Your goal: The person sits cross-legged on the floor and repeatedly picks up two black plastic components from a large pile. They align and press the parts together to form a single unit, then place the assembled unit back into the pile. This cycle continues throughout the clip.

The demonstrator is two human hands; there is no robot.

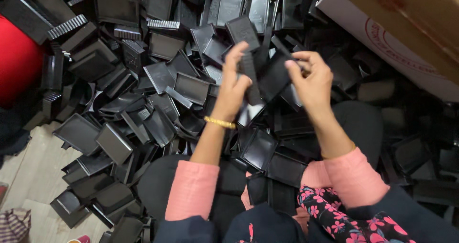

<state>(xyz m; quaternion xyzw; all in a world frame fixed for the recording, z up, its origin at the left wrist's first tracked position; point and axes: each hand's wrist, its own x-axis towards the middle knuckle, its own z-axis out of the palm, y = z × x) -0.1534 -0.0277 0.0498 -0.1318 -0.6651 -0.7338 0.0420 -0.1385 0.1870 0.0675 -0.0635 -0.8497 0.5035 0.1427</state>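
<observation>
A: The left hand [233,83] is closed round a long black ribbed strip [250,78], thumb on one side, fingers curled over the other. The right hand [311,78] pinches the edge of a flat black plastic tray piece [275,75] between thumb and fingertips.

B: So where do the two parts sit against each other?

A: Touching, or very nearly. The strip stands almost upright in the view, its long axis running away from the person, top end beside another dark tray-like piece [243,30] (whether that one is held or just lying on the heap behind, I cannot tell). The tray piece lies just to the right of the strip, tilted, with its near edge against the strip's side.

B: Which hand is nearer the join?

A: The left; its thumb rests right beside the line where the two meet. The right hand holds the far edge of the tray piece, so it stands a little apart from that line.

B: And around them?

A: A deep heap of black plastic trays [143,90] covers the floor ahead and on both sides, some lying in the lap. A cardboard box [406,37] sits at the upper right, something red [16,61] at the far left, and bare pale floor [28,176] shows at the lower left. A gold bangle [220,123] circles the left wrist above a pink sleeve [191,188].
</observation>
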